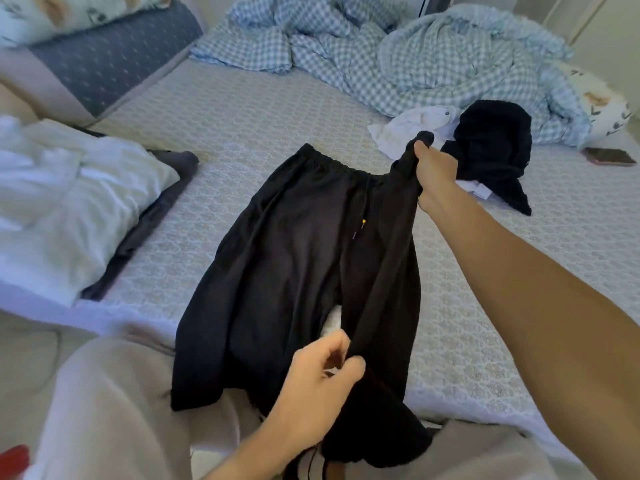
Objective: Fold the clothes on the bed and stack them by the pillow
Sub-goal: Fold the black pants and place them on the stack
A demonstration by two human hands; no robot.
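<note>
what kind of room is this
Most likely a bedroom: a bed with a patterned mattress cover, a crumpled checked duvet, and a pillow at the left.

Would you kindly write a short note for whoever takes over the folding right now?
Right hand grips the black shorts' waistband corner; left hand pinches their right edge near the hem. The shorts lie mid-bed, half-folded at most. White and grey clothes lie at the left. Left to do: finish the shorts, fold the black garment and white garment, stack all by the pillow.

Black shorts (pixel 294 265), blue-checked duvet (pixel 433 64), white pillow (pixel 62 188).
</note>
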